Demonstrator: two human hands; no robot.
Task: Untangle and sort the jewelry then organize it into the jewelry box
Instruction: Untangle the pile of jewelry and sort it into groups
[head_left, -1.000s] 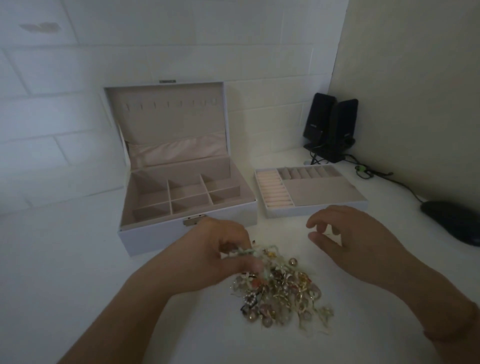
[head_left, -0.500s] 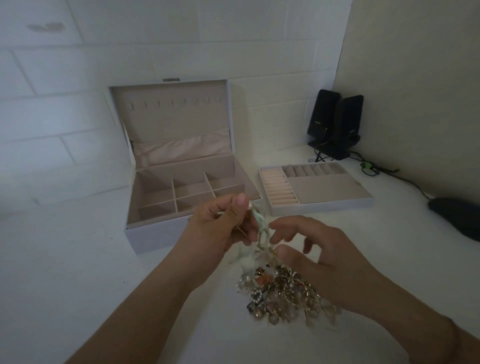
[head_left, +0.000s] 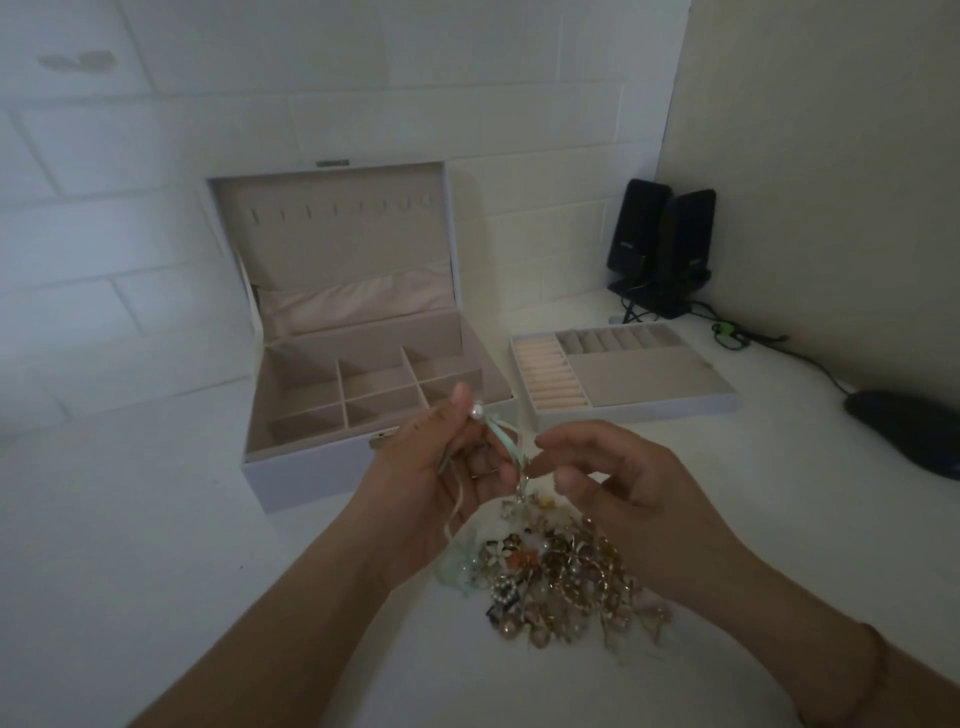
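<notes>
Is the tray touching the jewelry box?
Cannot tell. In the head view the left hand hides where the tray nears the jewelry box.

- Near centre blocked by jewelry pile (head_left: 561, 577) w/ both hands above.
- Far centre taken by open jewelry box (head_left: 311, 467), tray (head_left: 639, 408) just right.
- Bare table (head_left: 130, 519) left.
- Far right obstructed by speakers (head_left: 660, 244), cables.

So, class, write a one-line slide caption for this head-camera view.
Left hand and right hand pinch a mint cord above tangled jewelry, before an open jewelry box.
</notes>
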